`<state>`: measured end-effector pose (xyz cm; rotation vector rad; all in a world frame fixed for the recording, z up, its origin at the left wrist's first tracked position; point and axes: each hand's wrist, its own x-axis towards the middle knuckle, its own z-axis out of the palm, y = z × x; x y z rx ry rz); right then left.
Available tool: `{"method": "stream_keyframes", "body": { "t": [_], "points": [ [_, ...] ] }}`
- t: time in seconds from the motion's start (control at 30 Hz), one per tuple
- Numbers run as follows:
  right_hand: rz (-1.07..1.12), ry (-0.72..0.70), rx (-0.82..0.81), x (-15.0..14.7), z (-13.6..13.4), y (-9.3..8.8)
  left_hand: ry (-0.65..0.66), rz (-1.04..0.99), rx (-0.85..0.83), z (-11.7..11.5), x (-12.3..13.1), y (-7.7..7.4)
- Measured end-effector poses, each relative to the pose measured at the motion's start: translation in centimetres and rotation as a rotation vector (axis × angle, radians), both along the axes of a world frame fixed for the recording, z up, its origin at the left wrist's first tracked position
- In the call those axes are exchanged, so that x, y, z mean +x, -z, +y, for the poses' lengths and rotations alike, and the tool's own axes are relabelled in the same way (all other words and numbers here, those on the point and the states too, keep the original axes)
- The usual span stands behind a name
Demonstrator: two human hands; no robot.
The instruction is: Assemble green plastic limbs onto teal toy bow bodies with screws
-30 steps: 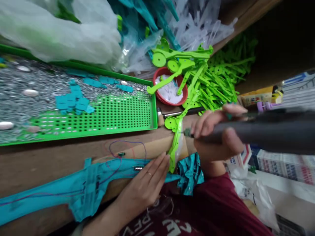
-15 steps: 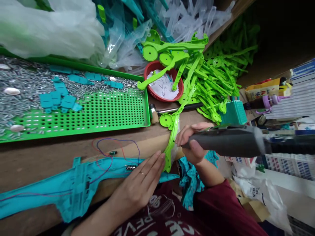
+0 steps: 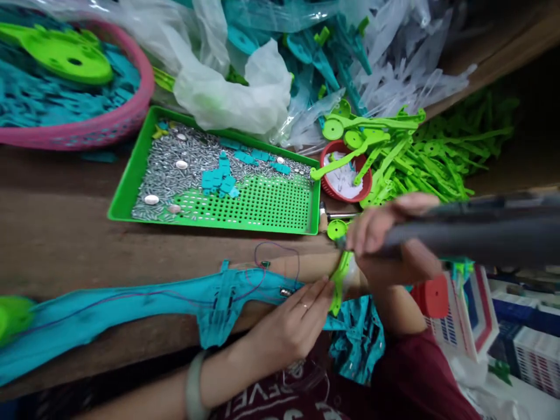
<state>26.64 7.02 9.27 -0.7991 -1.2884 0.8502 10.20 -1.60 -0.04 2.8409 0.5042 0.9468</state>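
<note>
In the head view my right hand (image 3: 385,230) is closed around a dark grey electric screwdriver (image 3: 476,230). The screwdriver is blurred, and its tip points down at a long lime-green plastic part (image 3: 339,283). My left hand (image 3: 295,318) steadies that part, its fingers extended together and their tips against it; the thumb is hidden. A translucent piece (image 3: 351,274) shows at the green part's right edge. Left of my hands lies a long turquoise plastic shell (image 3: 144,303) carrying thin red and blue wires and a small metal spring or contact (image 3: 286,291).
A green perforated tray (image 3: 280,213) holds many screws and small turquoise pieces. Beyond it stand a red basket (image 3: 370,181) with white contents and a heap of lime-green parts (image 3: 420,160). A hammer (image 3: 324,216) lies by the tray. A pink basket (image 3: 142,87) stands far left.
The view has swung left, bringing the pink basket into sight. My right hand and the screwdriver have shifted up to the green part's upper portion. My left hand stays on the part.
</note>
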Motion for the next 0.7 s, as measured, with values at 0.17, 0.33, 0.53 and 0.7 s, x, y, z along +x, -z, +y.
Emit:
{"method": "stream_keyframes", "body": {
  "t": [0.17,0.33,0.53,0.7],
  "points": [
    [-0.048,-0.129,-0.145,-6.5,5.3,3.1,-0.031,-0.061,0.017,0.0,1.0,0.0],
    [-0.054,-0.216,-0.193,-7.3,5.7,6.3,-0.017,-0.055,-0.008,-0.1,0.9,0.0],
    [-0.105,-0.177,-0.177,-7.5,5.6,6.3,-0.030,-0.075,-0.030,-0.3,1.0,0.0],
    [-0.165,-0.189,-0.147,-8.0,5.8,6.1,-0.071,0.006,-0.028,-0.5,0.7,-0.4]
  ]
}}
